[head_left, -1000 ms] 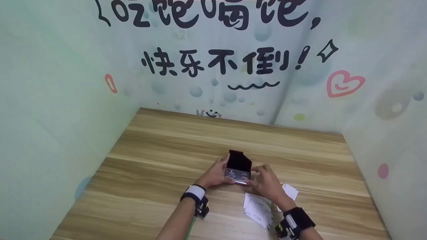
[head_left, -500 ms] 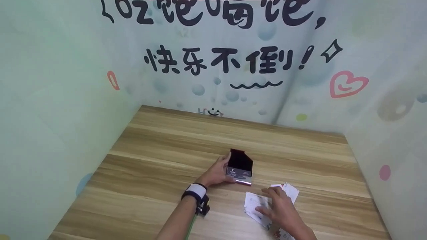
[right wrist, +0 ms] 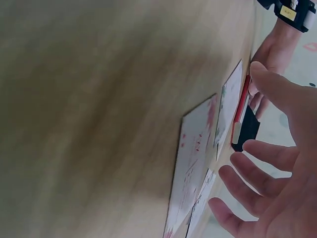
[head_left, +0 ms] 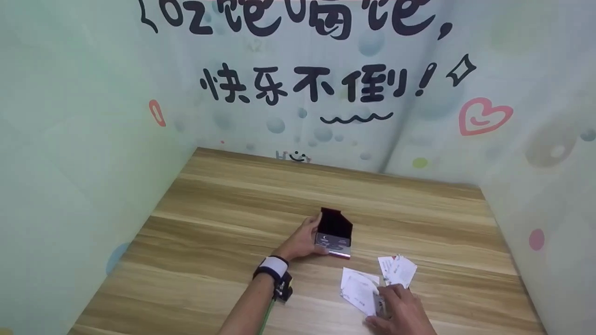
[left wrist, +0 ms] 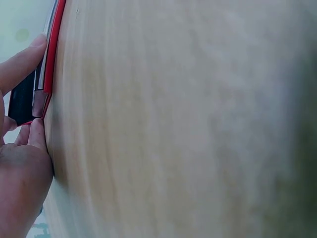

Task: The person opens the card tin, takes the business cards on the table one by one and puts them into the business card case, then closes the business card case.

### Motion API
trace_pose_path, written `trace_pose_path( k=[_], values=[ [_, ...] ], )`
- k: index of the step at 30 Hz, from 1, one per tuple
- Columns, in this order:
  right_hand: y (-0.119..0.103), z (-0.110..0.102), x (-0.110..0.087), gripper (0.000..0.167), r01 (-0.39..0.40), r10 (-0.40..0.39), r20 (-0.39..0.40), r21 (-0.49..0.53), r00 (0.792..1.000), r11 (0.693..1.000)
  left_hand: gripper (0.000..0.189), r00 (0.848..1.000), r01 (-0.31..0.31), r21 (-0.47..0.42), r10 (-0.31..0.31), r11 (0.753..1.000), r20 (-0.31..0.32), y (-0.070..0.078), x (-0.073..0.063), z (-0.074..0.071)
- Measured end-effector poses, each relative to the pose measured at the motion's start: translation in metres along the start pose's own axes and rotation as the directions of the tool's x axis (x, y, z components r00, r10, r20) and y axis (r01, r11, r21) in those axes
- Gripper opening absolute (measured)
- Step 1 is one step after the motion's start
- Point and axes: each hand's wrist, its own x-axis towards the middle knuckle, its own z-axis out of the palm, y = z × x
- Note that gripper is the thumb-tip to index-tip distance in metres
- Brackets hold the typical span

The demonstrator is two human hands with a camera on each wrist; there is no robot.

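Observation:
My left hand (head_left: 302, 242) grips a small card case (head_left: 335, 222) by its left side, thumb at the front. The case has a red outside, and its black-lined lid stands up. A grey card (head_left: 331, 241) with pale print lies in it. In the left wrist view the red edge of the case (left wrist: 50, 64) shows between thumb and fingers. My right hand (head_left: 404, 309) is low over printed white cards (head_left: 357, 288), fingertips by their right edge. Seen from the right wrist, its thumb and fingers are spread beside a white card with red marks (right wrist: 190, 153), holding nothing.
More white cards (head_left: 401, 271) lie overlapping just beyond my right hand. Everything is on a wood-grain table (head_left: 233, 200), with printed fabric walls (head_left: 298, 56) at the back and both sides.
My right hand has left the card case and moved down and to the right, to the white cards. The left hand keeps its hold on the case in nearly the same place.

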Motion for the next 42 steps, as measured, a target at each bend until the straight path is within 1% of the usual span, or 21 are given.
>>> trace_pose_path(
  k=[4,8,11,14,17,22,24,27,29,30,32,34,38,42],
  values=[
    [0.002,0.003,-0.003,0.068,-0.013,0.014,0.04,-0.03,0.999,0.999,0.113,1.0,0.006,0.009,-0.006,1.0,-0.005,-0.001,0.0,0.0],
    [0.0,0.003,-0.002,0.069,-0.059,0.062,0.109,-0.032,0.992,0.998,0.114,1.0,0.001,0.024,-0.001,1.0,-0.007,-0.002,0.0,0.001],
    [-0.001,0.003,-0.001,0.067,-0.091,0.094,0.134,-0.03,0.986,0.995,0.114,1.0,0.009,0.023,-0.009,1.0,-0.003,-0.002,0.0,0.001],
    [-0.001,0.004,0.0,0.063,-0.09,0.094,0.122,-0.035,0.988,0.995,0.115,1.0,0.02,0.013,-0.02,1.0,0.0,-0.002,0.0,0.001],
    [-0.001,0.005,0.0,0.059,-0.085,0.089,0.103,-0.039,0.991,0.996,0.115,1.0,0.018,-0.006,-0.018,1.0,0.002,-0.001,0.0,0.001],
    [0.0,0.005,0.0,0.056,-0.105,0.108,0.115,-0.03,0.987,0.994,0.114,1.0,-0.002,-0.027,0.002,1.0,0.005,0.0,0.0,0.0],
    [0.001,0.007,-0.001,0.055,-0.087,0.089,0.091,-0.026,0.992,0.996,0.113,1.0,-0.01,-0.018,0.01,1.0,0.004,0.0,0.0,0.0],
    [0.001,0.009,-0.003,0.051,-0.047,0.048,0.033,-0.033,0.998,0.998,0.113,1.0,-0.018,0.008,0.018,1.0,-0.001,0.0,0.0,-0.001],
    [0.001,0.01,-0.003,0.048,-0.036,0.036,0.012,-0.034,0.999,0.999,0.113,1.0,-0.018,0.027,0.018,0.999,-0.003,0.0,0.0,-0.001],
    [0.001,0.01,-0.003,0.047,-0.038,0.038,0.015,-0.035,0.999,0.999,0.113,1.0,-0.017,0.03,0.017,0.999,-0.003,0.0,0.0,-0.001],
    [0.0,0.009,-0.002,0.045,-0.063,0.064,0.041,-0.021,0.997,0.998,0.113,1.0,-0.012,0.036,0.012,0.999,-0.003,0.0,0.0,-0.001],
    [0.0,0.007,-0.001,0.045,-0.104,0.104,0.085,-0.004,0.991,0.995,0.113,1.0,-0.011,0.034,0.011,0.999,-0.005,0.0,0.0,-0.001],
    [-0.002,0.003,0.005,0.047,-0.196,0.189,0.162,0.028,0.968,0.98,0.114,1.0,-0.008,0.019,0.009,1.0,-0.006,0.0,0.001,0.0],
    [-0.002,0.001,0.009,0.048,-0.253,0.237,0.213,0.052,0.948,0.966,0.114,1.0,-0.009,0.006,0.009,1.0,-0.004,0.0,0.0,0.0]
  ],
)
